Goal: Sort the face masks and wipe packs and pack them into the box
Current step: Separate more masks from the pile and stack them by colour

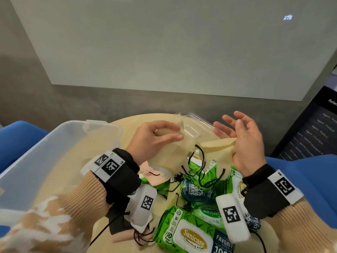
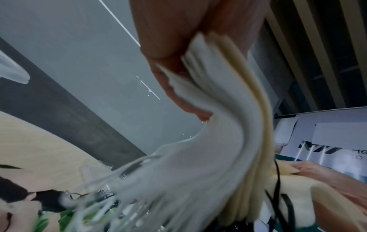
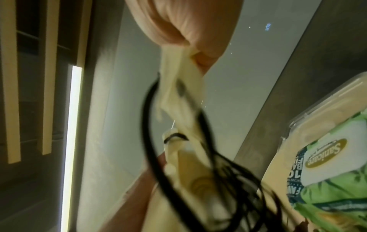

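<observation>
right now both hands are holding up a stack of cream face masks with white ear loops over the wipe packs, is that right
Nearly. The ear loops are black, not white, as the head view shows. The rest stands: the left hand and right hand hold the stack of cream face masks above the green Sanicare wipe packs.

The left hand [image 2: 178,31] pinches a fanned stack of cream face masks [image 2: 218,133]. White ear loops [image 2: 123,185] trail blurred toward the table [image 2: 39,149].
</observation>
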### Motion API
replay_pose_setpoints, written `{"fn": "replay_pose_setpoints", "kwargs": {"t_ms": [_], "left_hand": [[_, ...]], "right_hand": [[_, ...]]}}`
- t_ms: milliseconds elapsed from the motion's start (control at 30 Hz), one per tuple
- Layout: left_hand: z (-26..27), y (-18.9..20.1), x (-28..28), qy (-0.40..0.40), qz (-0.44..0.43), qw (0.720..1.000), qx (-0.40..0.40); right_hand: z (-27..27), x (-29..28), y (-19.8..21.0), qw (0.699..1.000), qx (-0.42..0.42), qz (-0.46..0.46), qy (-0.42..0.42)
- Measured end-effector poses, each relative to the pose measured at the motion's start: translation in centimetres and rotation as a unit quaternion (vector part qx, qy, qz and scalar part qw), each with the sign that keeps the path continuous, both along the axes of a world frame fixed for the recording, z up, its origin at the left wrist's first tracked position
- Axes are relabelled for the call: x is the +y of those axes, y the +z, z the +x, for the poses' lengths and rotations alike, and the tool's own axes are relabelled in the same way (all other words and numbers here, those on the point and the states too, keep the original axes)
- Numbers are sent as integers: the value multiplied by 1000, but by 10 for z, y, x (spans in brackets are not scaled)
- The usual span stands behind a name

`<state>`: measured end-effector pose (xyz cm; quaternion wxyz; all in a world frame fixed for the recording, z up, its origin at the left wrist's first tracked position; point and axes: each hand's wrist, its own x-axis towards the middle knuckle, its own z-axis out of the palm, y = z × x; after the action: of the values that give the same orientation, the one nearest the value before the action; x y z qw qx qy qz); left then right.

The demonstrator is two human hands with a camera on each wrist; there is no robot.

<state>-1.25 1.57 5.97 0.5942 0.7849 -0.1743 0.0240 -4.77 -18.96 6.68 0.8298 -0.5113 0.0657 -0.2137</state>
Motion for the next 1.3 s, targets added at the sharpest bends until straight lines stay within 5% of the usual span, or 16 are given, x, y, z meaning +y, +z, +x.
{"fn": "replay_pose_setpoints", "kwargs": {"t_ms": [300,467,600,767,1000,1300], "left_hand": [[-1,-5,-4,-29,139,990,12],[-13,7,-18,-96,99,990,17],[-11,0,-26,-55,75,995,-20],[-8,4,-15,-19,-23,997,76],[-12,10,-9,-52,-22,994,92],[-16,14,-10,-146,-18,985,86]], "right_hand": [[-3,2,11,998,-55,11,-42],[-6,20,9,998,-47,-31,33],[-6,22,5,995,-34,-37,83],[-12,4,3,978,33,-127,164],[-8,-8,1,983,39,-134,118],[-20,6,10,935,7,-299,188]]}}
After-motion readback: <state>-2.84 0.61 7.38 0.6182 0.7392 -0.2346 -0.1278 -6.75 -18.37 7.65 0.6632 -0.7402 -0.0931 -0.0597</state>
